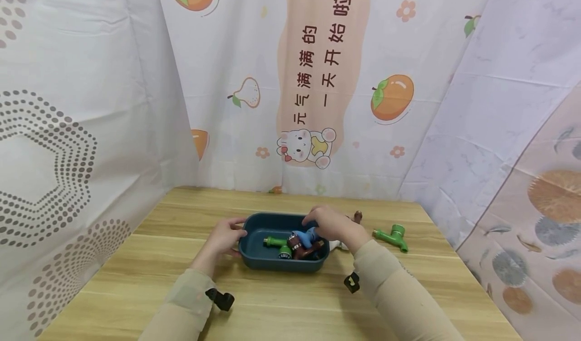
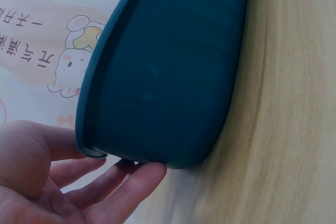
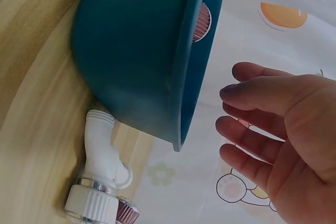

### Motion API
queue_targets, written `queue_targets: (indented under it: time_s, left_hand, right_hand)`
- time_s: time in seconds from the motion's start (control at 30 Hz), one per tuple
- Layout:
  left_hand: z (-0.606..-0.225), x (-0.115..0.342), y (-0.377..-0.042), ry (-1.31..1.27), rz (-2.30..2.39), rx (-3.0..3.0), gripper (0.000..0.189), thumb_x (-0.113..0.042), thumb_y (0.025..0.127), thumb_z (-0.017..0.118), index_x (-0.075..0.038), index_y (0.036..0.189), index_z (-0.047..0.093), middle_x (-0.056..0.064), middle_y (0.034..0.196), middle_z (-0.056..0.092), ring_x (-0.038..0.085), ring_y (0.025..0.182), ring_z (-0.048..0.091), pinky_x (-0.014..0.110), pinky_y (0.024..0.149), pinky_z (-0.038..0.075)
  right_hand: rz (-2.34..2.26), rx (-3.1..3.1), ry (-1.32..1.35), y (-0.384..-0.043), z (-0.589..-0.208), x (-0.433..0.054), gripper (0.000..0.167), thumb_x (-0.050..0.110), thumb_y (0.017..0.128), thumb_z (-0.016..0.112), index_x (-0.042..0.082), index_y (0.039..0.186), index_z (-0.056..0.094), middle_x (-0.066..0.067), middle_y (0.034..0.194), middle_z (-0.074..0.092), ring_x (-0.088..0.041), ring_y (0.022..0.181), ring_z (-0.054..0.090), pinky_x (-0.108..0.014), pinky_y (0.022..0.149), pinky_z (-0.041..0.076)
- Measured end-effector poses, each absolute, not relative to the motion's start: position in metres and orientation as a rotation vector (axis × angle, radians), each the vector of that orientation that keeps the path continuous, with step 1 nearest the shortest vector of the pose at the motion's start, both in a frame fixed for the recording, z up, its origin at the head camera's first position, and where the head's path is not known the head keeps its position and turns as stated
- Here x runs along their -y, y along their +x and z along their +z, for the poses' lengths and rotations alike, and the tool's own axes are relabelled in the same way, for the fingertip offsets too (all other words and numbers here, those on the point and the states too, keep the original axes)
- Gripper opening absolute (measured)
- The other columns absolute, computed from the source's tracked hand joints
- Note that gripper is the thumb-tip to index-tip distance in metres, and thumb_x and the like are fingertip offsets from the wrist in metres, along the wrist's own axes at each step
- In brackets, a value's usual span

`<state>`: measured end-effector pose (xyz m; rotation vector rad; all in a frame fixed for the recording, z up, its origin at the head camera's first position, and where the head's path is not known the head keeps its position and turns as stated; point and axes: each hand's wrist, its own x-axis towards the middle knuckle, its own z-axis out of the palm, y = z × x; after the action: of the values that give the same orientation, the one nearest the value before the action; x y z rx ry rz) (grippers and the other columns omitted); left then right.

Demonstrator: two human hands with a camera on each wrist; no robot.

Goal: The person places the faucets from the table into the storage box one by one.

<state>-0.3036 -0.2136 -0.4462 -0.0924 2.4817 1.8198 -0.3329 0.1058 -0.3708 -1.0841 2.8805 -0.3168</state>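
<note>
basin [image 1: 281, 265], teal, smooth and oblong, sits held by the left hand [image 1: 224, 236], right hand [image 1: 330, 223] loosely spread above.

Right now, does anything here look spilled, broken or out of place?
Nothing seems spilled or broken. Oddest is the backdrop, seemingly hung turned: its printed rabbit lies sideways. One green tap lies on the table, outside the blue basin.

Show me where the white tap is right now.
In the right wrist view, the white tap lies at lower left on the wooden table, beside the right end of the blue tub.
</note>
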Motion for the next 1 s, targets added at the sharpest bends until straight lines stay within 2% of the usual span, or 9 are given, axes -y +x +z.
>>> queue_targets:
  time_s: [0.43, 0.7, 1.0]
  left_hand:
    - [-0.446, 0.212, -0.301, -0.09, 1.827, -2.471, 0.045, -0.002, 0.098, 0.06, -0.004, 0.143, 0.057, 0.025, 0.126, 0.061, 0.038, 0.101, 0.066, 0.047, 0.056, 0.061]
    - [-0.445, 0.212, -0.301, -0.096, 1.818, -2.47, 0.045, -0.003, 0.099, 0.06, -0.004, 0.144, 0.056, 0.025, 0.127, 0.06, 0.039, 0.103, 0.066, 0.046, 0.056, 0.061]
    - [-0.445, 0.213, -0.302, -0.1, 1.825, -2.471, 0.045, -0.003, 0.098, 0.06, -0.004, 0.143, 0.057, 0.025, 0.126, 0.06, 0.037, 0.1, 0.066, 0.046, 0.056, 0.061]
  right_hand:
    - [-0.425, -2.879, -1.057, -0.334, -0.37, -0.113, 0.034, 0.005, 0.091, 0.074, 0.008, 0.125, 0.072, -0.008, 0.127, 0.067, -0.027, 0.121, 0.06, -0.045, 0.102, 0.05]
    - [-0.556, -2.88, -1.04, -0.334, -0.361, -0.121, 0.037, 0.008, 0.092, 0.075, 0.009, 0.128, 0.069, -0.008, 0.13, 0.066, -0.032, 0.119, 0.061, -0.047, 0.1, 0.052]
    - [-0.724, -2.92, -0.993, -0.334, -0.348, -0.129, 0.037, 0.015, 0.093, 0.076, 0.014, 0.129, 0.07, -0.005, 0.13, 0.066, -0.03, 0.117, 0.059, -0.048, 0.098, 0.052]
